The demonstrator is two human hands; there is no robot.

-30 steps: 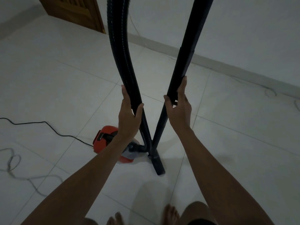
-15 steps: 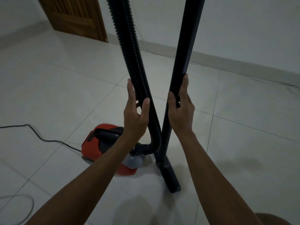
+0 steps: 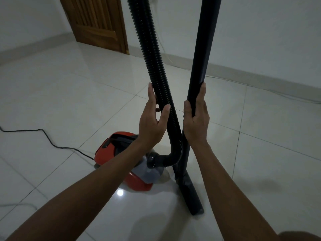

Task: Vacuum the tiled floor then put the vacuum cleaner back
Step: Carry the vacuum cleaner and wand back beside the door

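Observation:
A small red and grey vacuum cleaner [image 3: 114, 148] sits on the white tiled floor [image 3: 69, 105] in front of me. Its black ribbed hose [image 3: 149, 49] rises from the front port and runs up out of the picture. My left hand [image 3: 153, 122] is wrapped around that hose at mid height. Beside it stands the straight black wand [image 3: 203, 49], nearly upright, with its flat nozzle [image 3: 192, 197] resting on the tiles. My right hand [image 3: 196, 119] grips the wand just below a joint. Hose and wand cross close together below my hands.
A black power cord [image 3: 45, 136] snakes across the floor from the left edge to the back of the vacuum. A wooden door [image 3: 97, 23] stands at the far left of the white wall, which has a pale skirting board [image 3: 260, 80]. A thin cable lies along the skirting.
The view has moved closer to the door and wall. The vacuum and the nozzle now sit nearer and lower in view. Both hands keep the same grips on hose and wand.

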